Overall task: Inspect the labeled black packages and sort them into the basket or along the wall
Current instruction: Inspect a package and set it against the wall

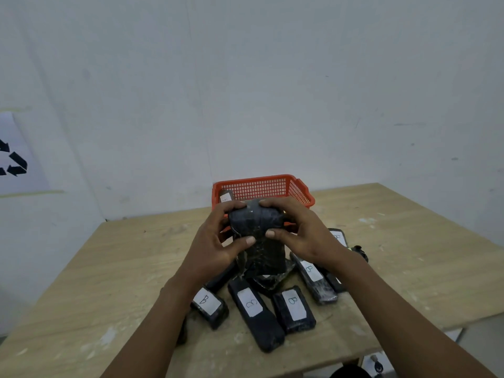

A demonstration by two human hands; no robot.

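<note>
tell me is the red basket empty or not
Not empty: one black package with a white label stands inside the basket, against its left wall.

We have one head view — looking forward and down, close over the table (109, 268), facing the wall (272, 91).

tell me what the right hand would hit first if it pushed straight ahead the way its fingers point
The right hand grips the held package, fingers pointing forward-left. Beyond the package, it would likely meet the red basket, though depth is hard to judge from one view.
</note>
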